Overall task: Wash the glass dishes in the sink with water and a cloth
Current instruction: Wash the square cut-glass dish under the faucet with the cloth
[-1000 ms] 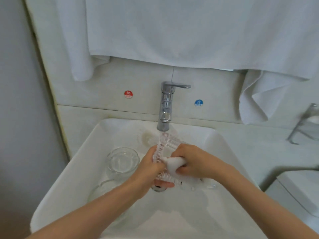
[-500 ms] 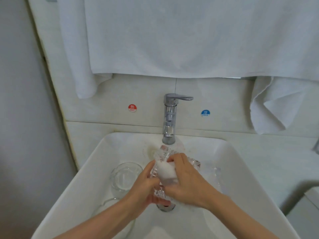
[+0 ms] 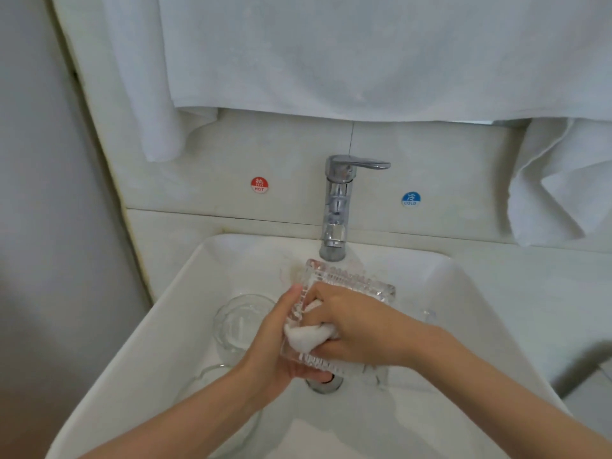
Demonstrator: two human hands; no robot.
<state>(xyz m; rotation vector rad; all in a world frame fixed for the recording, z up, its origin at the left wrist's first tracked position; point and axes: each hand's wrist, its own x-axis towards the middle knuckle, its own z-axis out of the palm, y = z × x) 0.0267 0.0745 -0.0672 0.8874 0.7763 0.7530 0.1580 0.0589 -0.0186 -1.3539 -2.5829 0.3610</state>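
Observation:
A ribbed square glass dish point(image 3: 351, 283) is held tilted over the white sink point(image 3: 480, 293), just below the chrome faucet point(image 3: 336, 207). My left hand point(image 3: 275, 339) grips its left edge from below. My right hand point(image 3: 361, 329) grips a small white cloth point(image 3: 306, 337) and presses it into the dish. A round glass bowl point(image 3: 236, 321) stands in the sink to the left, and another glass dish point(image 3: 212, 376) lies nearer me, partly hidden by my left forearm. Whether water is running I cannot make out.
White towels point(image 3: 364, 54) hang on the wall above the faucet, one drooping at the right point(image 3: 556, 180). Red HOT point(image 3: 259, 185) and blue COLD point(image 3: 410, 199) stickers flank the faucet. The drain point(image 3: 324, 384) sits below the dish. A wall stands at the left.
My right hand has moved the cloth down and toward the dish's near-left part. The view has shifted downward and closer to the sink.

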